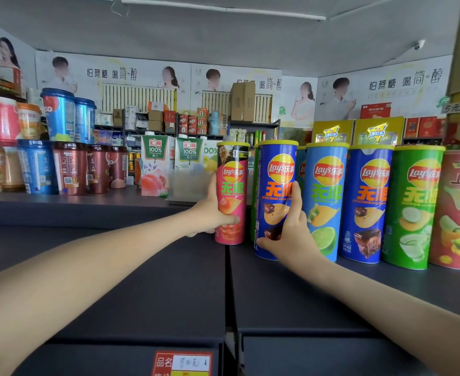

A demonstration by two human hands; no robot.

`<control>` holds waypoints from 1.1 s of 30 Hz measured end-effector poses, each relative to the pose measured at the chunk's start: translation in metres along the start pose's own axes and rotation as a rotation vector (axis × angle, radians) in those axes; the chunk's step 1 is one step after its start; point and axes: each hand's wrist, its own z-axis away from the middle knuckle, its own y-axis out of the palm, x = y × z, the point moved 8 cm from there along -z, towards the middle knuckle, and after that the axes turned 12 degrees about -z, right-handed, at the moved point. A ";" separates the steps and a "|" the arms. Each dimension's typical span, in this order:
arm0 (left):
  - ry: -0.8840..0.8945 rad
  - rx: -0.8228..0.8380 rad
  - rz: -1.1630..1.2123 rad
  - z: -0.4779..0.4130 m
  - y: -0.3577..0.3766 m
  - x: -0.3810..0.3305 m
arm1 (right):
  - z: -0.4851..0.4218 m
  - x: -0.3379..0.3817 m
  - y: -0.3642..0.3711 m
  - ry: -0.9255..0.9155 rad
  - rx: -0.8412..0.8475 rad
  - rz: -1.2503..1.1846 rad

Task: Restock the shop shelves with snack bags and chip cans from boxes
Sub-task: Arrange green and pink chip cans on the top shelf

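Note:
My left hand (pixel 212 213) grips a pink chip can (pixel 231 185) from its left side, thumb across the front; the can stands upright on the dark top shelf (pixel 169 280). My right hand (pixel 288 234) grips the lower part of a dark blue chip can (pixel 276 175) just right of the pink one. To the right a row of chip cans stands upright: a light blue can (pixel 327 196), another dark blue can (pixel 367 202), a green can (pixel 415 207) and a red can (pixel 459 207).
Stacked drink cups (pixel 60 158) fill the back left of the shelf. Two juice cartons (pixel 155 164) stand behind the pink can. A red price label (pixel 182 362) sits on the shelf's front edge. Further shelves and cardboard boxes (pixel 242 101) line the back wall.

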 end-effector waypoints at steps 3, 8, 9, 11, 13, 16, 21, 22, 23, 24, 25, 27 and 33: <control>-0.003 0.012 -0.004 0.004 0.001 -0.004 | 0.001 0.001 -0.001 -0.003 -0.008 0.009; -0.043 -0.026 -0.046 0.014 0.003 -0.010 | 0.003 0.003 -0.002 0.018 0.003 0.004; -0.052 -0.039 -0.062 0.017 0.002 -0.012 | 0.004 0.005 -0.003 0.015 0.001 0.016; -0.107 -0.058 -0.094 0.026 -0.001 -0.016 | 0.006 0.010 -0.007 0.001 -0.010 0.034; -0.178 -0.086 -0.132 0.039 -0.003 -0.022 | 0.010 0.017 -0.010 -0.005 -0.026 0.033; -0.237 -0.138 -0.172 0.063 -0.007 -0.035 | 0.021 0.028 -0.017 -0.012 -0.050 0.016; -0.317 -0.262 -0.165 0.125 -0.020 -0.057 | 0.050 0.051 -0.036 -0.069 -0.046 -0.066; -0.329 -0.282 -0.172 0.141 -0.020 -0.061 | 0.058 0.055 -0.039 -0.066 -0.024 -0.084; -0.339 -0.302 -0.176 0.158 -0.019 -0.066 | 0.067 0.060 -0.042 -0.065 0.000 -0.095; -0.346 -0.328 -0.170 0.176 -0.018 -0.070 | 0.077 0.066 -0.044 -0.076 0.020 -0.100; -0.350 -0.364 -0.152 0.195 -0.016 -0.075 | 0.088 0.074 -0.046 -0.095 0.036 -0.103; -0.339 -0.469 -0.105 0.236 -0.012 -0.088 | 0.112 0.090 -0.046 -0.137 0.064 -0.126; -0.363 -0.718 0.071 0.377 0.010 -0.093 | 0.210 0.133 -0.013 -0.180 0.250 -0.341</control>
